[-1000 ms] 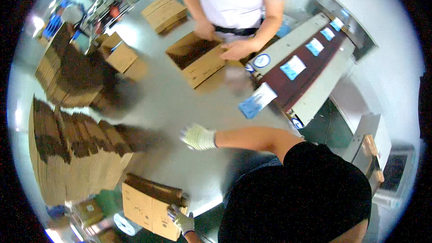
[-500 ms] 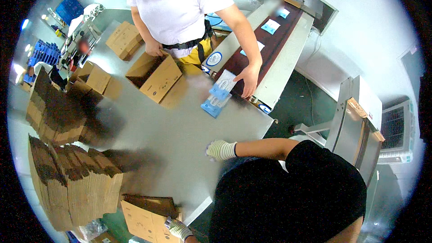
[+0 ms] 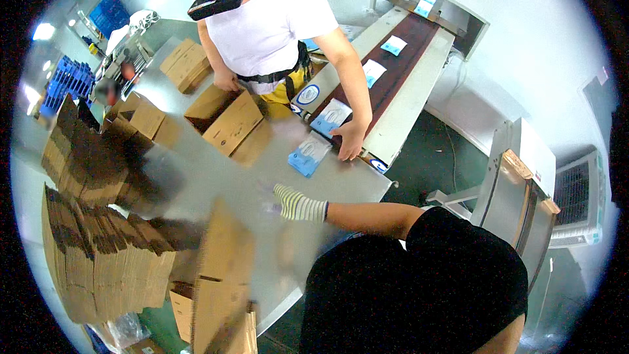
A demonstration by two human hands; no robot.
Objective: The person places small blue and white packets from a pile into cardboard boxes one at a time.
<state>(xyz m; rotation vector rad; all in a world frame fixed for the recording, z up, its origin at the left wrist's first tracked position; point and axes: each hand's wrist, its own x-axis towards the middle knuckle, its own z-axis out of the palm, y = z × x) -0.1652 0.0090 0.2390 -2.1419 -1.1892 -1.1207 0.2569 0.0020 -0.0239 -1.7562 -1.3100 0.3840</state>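
While over grey tabletop (image 3: 209, 177), right grip (image 3: 293, 203) unclenched, left grip hidden, state unclear, pale wall (image 3: 531, 46) beyond.

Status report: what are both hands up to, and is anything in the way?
Striped-gloved right hand: over grey metal tabletop. Left hand: unseen. Flat brown cardboard carton: blurred, near tabletop's edge. Nearby: blue-and-white packet, beyond right hand.

Single view: head-worn fisheye, left of pair. Lens sits above near side of table (image 3: 216, 177), facing down and across it. Wearer's black shirt (image 3: 413, 295) closest, beside table; conveyor (image 3: 407, 67) farther, past table's far right.
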